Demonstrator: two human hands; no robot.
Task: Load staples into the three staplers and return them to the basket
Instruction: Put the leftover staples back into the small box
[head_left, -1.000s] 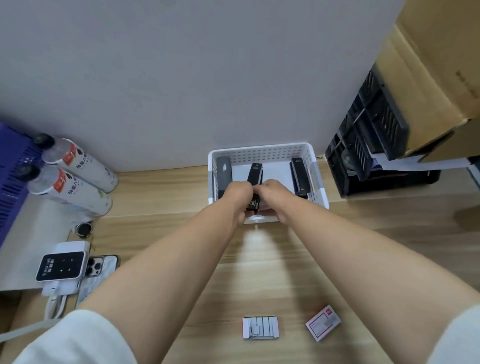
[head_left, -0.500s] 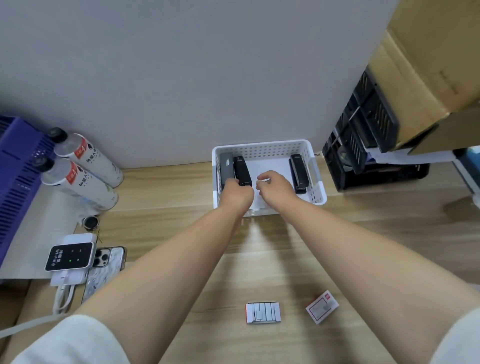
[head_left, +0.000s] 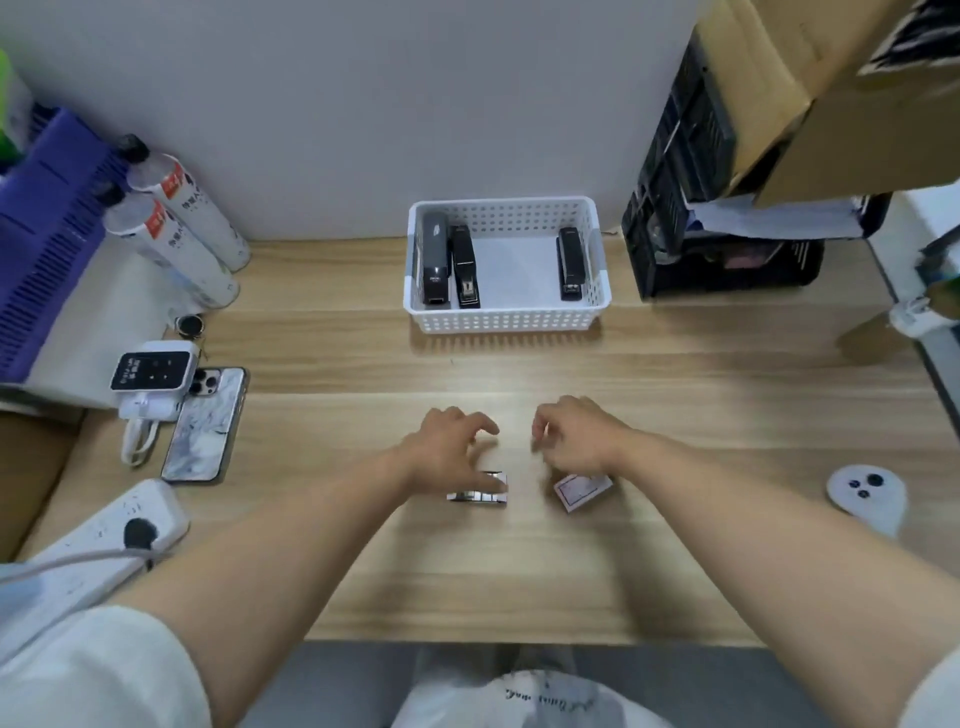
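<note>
A white perforated basket (head_left: 506, 319) stands against the wall with three staplers lying in it: a grey stapler (head_left: 434, 257) at the left wall, a black stapler (head_left: 465, 267) beside it, and another black stapler (head_left: 570, 262) at the right wall. My left hand (head_left: 449, 449) hovers over an opened staple box tray (head_left: 480, 493), fingers spread and holding nothing. My right hand (head_left: 576, 434) is just above the small red-and-white staple box (head_left: 582, 488), fingers loosely curled and holding nothing.
Two white tubes (head_left: 176, 228) and a purple crate (head_left: 47, 228) are at the left. A phone (head_left: 205, 426), charger (head_left: 150, 371) and power strip (head_left: 98, 540) lie front left. Black crates (head_left: 696, 208) and cardboard boxes (head_left: 831, 88) stand at the right; a white round object (head_left: 865, 493) sits near the right edge.
Both hands let go of the middle black stapler in the basket and drew back toward me to the staple boxes. The camera view pulled back too.
</note>
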